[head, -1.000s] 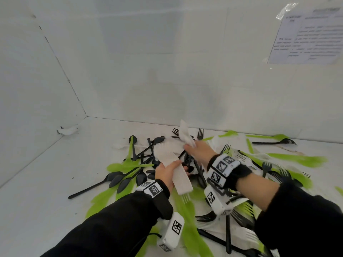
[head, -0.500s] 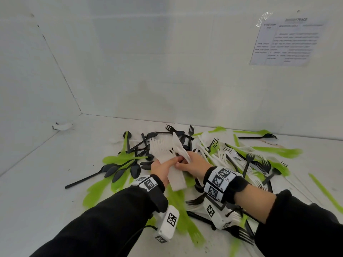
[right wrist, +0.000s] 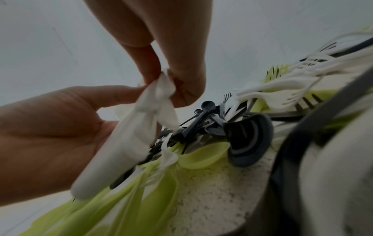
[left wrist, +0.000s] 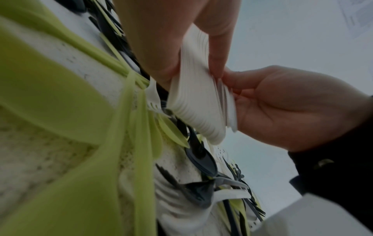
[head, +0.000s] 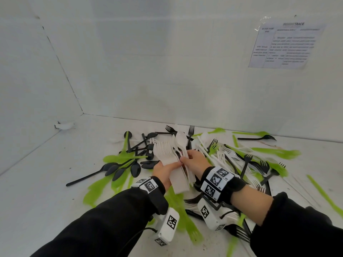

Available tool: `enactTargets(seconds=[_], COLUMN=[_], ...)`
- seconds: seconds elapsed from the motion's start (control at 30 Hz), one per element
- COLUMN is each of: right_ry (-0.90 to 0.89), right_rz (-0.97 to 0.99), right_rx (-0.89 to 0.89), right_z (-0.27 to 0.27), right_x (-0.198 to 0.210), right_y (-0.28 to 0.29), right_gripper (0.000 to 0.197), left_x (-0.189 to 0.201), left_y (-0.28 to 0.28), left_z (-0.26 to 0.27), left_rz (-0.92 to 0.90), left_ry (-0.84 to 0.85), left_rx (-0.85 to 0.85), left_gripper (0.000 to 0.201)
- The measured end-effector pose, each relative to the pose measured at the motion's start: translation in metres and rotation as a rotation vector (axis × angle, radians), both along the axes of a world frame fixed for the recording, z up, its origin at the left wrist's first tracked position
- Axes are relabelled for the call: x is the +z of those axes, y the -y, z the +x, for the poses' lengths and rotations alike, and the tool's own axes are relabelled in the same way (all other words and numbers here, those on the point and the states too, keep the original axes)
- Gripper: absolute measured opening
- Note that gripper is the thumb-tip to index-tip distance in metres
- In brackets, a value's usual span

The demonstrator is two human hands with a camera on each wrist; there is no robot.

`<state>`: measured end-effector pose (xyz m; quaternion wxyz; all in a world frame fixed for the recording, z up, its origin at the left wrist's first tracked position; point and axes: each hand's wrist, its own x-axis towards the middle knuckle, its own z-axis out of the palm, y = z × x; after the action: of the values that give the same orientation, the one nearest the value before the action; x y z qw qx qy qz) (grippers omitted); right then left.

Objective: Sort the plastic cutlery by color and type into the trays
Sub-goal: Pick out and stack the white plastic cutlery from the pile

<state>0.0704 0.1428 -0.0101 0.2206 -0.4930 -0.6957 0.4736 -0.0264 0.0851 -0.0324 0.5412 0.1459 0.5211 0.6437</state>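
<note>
Both hands raised together at centre, each closed on white cutlery.

Left hand (head: 164, 169) grips a stack of white forks (head: 171, 164), thumb laid across the handles, fingers curled beneath; its forearm, in a black sleeve, enters from lower left. Right hand (head: 194, 161) meets it from the right, thumb and fingertips (right wrist: 153, 70) pinching a white spoon (head: 181, 140) against the stack. Both wrists carry black bands with square markers and a white camera unit below.

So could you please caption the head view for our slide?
Both hands hold a white cutlery stack over the mixed pile.
</note>
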Motion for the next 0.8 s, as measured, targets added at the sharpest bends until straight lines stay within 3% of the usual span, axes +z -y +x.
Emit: enactTargets(seconds=[0.33,0.53,0.7,0.8], right_ry=[-0.014,-0.053,-0.056,-0.049], right_rz=[0.026,-0.012,0.032,0.023], right_rx=[0.023,0.112,-0.052,-0.051], right_z=[0.004,0.0,0.002,0.0], right_x=[-0.006,-0.006,-0.012,-0.014], right_y=[0.003,0.013,0.013,0.013], right_gripper=[0.03,0.029,0.028,0.024], left_x=[0.0,-0.007,-0.006,-0.007], left_y=[-0.002,-0.003,-0.001,0.002], left_z=[-0.001,-0.002,-0.005,-0.007], left_rz=[-0.045,-0.049,-0.048,-0.05], left_ry=[0.029,-0.012,-0.002,-0.008], left_rx=[0.015,0.076,0.044,0.02], left_gripper=[0.032,0.038,0.035,0.038])
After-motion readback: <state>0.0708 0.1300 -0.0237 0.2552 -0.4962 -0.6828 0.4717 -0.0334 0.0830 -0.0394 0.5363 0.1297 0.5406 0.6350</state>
